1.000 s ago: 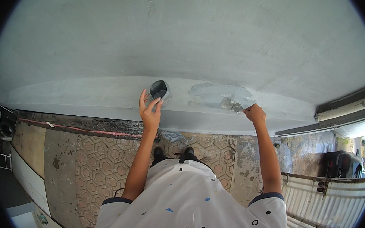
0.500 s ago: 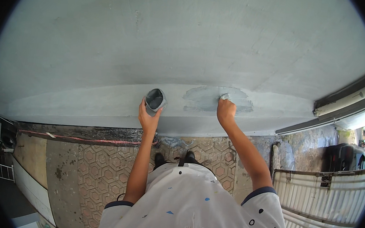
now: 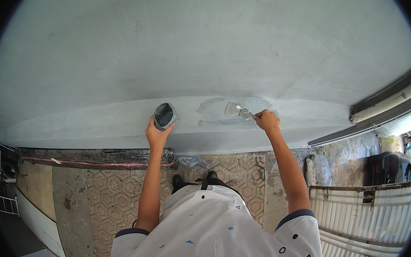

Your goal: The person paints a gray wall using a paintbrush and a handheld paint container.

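My left hand (image 3: 158, 133) is wrapped round a grey paint container (image 3: 173, 119), tipped so that its dark mouth shows. In my right hand (image 3: 268, 120) is the handle of a paintbrush (image 3: 238, 111), its bristles pointing left. The brush lies over a wet-looking, darker grey patch (image 3: 210, 105) on the lower band of the pale grey wall (image 3: 212, 47). Whether the bristles touch the wall, I cannot tell. The container is held to the left of the patch, apart from the brush.
Below the wall runs a dark strip (image 3: 102, 155) with a pink line. Hexagon-patterned paving (image 3: 123, 194) lies around my shoes. To the right are a corrugated metal panel (image 3: 367, 223), a dark vehicle (image 3: 389, 167) and a pipe-like ledge (image 3: 391, 102).
My right hand has shifted slightly right and turned, so the brush now points left and shows fully. My left hand with the container has moved a little left.
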The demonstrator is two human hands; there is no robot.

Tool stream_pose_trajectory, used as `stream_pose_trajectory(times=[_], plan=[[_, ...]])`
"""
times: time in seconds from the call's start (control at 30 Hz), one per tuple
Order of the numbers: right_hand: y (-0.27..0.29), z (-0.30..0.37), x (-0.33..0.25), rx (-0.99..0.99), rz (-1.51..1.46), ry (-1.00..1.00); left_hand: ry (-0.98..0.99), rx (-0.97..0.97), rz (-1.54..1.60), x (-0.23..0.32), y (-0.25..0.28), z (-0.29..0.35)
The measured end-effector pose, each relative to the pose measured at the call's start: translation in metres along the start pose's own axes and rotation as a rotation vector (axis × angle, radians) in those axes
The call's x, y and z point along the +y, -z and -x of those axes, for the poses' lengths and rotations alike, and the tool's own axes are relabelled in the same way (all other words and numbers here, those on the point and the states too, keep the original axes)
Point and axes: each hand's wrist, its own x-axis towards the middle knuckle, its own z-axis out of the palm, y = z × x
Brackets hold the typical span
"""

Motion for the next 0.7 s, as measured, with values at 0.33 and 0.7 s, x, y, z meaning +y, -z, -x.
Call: stream_pose_trajectory(times=[0.33,0.7], plan=[[0.078,-0.055,0.121,0.264,0.475,-0.281,-0.016,0.01,0.0,-0.003,0.003,0.002],[-0.031,0.011,-0.068,0.253,0.371,0.174,-0.017,0.011,0.013,-0.009,-0.001,0.001]])
